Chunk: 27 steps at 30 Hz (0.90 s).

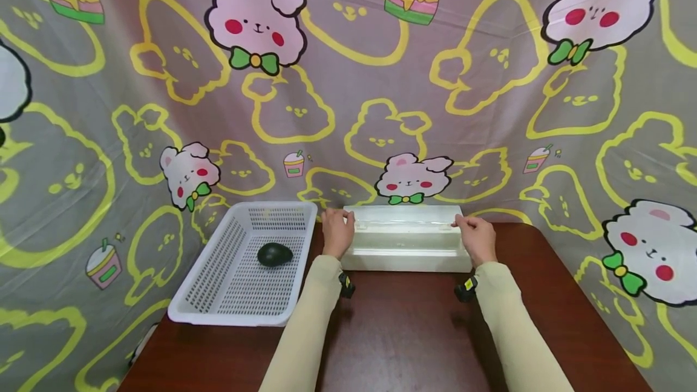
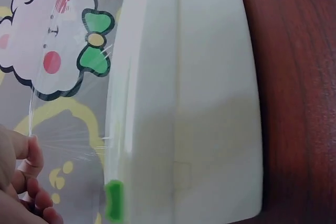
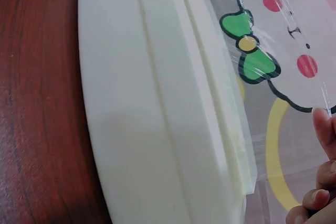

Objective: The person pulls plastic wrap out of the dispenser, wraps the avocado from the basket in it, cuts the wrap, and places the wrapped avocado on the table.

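A long white cling film dispenser (image 1: pixel 405 262) sits at the back of the table with its lid (image 1: pixel 403 213) raised behind it. Clear cling film (image 2: pixel 68 142) stretches up from it, creased along its free edge. My left hand (image 1: pixel 337 232) pinches one corner of the film between thumb and forefinger, at the dispenser's left end. At the right end, my right hand (image 1: pixel 478 239) pinches the other corner the same way. In the left wrist view a green tab (image 2: pixel 114 201) shows on the dispenser's edge.
Left of the dispenser stands a white perforated plastic basket (image 1: pixel 234 319) holding one dark green avocado (image 1: pixel 274 254). Behind the brown wooden table (image 1: pixel 403 331) hangs a grey patterned cloth (image 1: pixel 348 77), close to its back edge.
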{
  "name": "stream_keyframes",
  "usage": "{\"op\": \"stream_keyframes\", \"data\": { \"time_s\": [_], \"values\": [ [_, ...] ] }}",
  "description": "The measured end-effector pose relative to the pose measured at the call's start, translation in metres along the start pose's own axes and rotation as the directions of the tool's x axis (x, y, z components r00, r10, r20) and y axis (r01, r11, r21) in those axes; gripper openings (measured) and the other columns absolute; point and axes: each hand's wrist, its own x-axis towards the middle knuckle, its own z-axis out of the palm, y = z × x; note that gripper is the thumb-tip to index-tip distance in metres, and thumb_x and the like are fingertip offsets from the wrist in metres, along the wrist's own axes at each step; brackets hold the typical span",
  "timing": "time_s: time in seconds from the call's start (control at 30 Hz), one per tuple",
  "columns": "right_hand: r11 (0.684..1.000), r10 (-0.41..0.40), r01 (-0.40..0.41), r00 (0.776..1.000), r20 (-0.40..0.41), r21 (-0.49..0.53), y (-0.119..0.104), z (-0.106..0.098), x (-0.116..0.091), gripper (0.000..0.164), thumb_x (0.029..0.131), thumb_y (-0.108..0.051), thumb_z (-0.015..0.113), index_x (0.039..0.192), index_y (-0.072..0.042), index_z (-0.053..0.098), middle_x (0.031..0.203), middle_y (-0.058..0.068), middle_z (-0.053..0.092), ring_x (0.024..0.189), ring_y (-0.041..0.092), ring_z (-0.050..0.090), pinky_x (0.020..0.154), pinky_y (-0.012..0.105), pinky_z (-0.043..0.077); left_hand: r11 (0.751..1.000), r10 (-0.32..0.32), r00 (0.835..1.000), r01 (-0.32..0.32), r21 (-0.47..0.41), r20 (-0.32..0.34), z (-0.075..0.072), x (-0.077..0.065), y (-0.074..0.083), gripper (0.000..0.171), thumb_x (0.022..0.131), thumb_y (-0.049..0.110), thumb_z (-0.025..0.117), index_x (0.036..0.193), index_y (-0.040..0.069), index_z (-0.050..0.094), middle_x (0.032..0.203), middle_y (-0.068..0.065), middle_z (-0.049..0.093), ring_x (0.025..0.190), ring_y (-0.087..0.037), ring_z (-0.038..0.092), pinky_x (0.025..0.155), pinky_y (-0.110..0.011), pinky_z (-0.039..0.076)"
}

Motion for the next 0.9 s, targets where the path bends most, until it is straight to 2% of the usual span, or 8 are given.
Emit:
{"op": "stream_keyframes", "data": {
  "time_s": [0.17,0.33,0.4,0.5,0.73,0.9],
  "values": [
    [0.996,-0.024,0.023,1.000,0.008,0.083,-0.005,-0.002,-0.002,0.042,0.106,-0.037,0.058,0.104,0.000,0.077,0.075,0.002,0.048,0.065,0.018,0.039,0.060,0.032,0.035,0.999,0.026,0.999,-0.026,-0.043,-0.022,-0.005,0.002,0.003,0.027,0.103,0.017,0.061,0.093,-0.003,0.076,0.103,-0.022,0.060,0.100,-0.038,0.050,0.088,-0.051,0.045],
    [0.990,-0.052,0.054,0.999,-0.017,0.132,-0.011,-0.006,-0.003,0.043,0.106,-0.037,0.059,0.103,0.002,0.076,0.069,-0.003,0.046,0.066,0.017,0.040,0.061,0.032,0.035,0.996,0.022,0.999,-0.024,-0.091,-0.025,-0.011,0.004,0.009,0.028,0.103,0.018,0.061,0.093,-0.002,0.076,0.107,-0.022,0.061,0.106,-0.037,0.050,0.092,-0.050,0.045],
    [0.988,-0.064,0.068,0.998,-0.027,0.140,-0.013,-0.007,-0.003,0.046,0.106,-0.039,0.059,0.104,0.003,0.076,0.073,-0.004,0.052,0.071,0.016,0.043,0.065,0.031,0.036,0.993,0.015,1.000,-0.018,-0.114,-0.027,-0.014,0.004,0.012,0.028,0.103,0.019,0.061,0.093,-0.002,0.076,0.108,-0.022,0.062,0.108,-0.037,0.051,0.095,-0.050,0.044],
    [0.981,-0.087,0.095,0.995,-0.054,0.168,-0.017,-0.007,-0.003,0.046,0.105,-0.039,0.060,0.102,0.004,0.075,0.079,-0.003,0.055,0.075,0.015,0.045,0.068,0.028,0.037,0.990,0.035,0.998,-0.043,-0.136,-0.055,-0.018,0.006,0.016,0.028,0.103,0.017,0.061,0.092,-0.004,0.076,0.105,-0.023,0.064,0.107,-0.039,0.052,0.097,-0.052,0.042],
    [0.955,-0.109,0.135,0.988,-0.111,0.264,-0.028,-0.012,-0.005,0.041,0.104,-0.034,0.064,0.100,0.005,0.074,0.087,-0.014,0.061,0.083,0.010,0.050,0.065,0.021,0.041,0.979,0.054,0.996,-0.068,-0.193,-0.075,-0.030,0.009,0.027,0.029,0.103,0.019,0.060,0.095,-0.005,0.075,0.102,-0.019,0.057,0.101,-0.035,0.048,0.093,-0.049,0.041],
    [0.946,-0.127,0.163,0.982,-0.143,0.279,-0.035,-0.016,-0.006,0.042,0.103,-0.035,0.065,0.097,0.005,0.073,0.086,-0.015,0.062,0.085,0.008,0.053,0.069,0.021,0.041,0.974,0.084,0.993,-0.100,-0.204,-0.086,-0.036,0.009,0.033,0.029,0.104,0.020,0.060,0.098,-0.004,0.074,0.101,-0.018,0.055,0.100,-0.034,0.048,0.091,-0.048,0.042]
  ]
}}
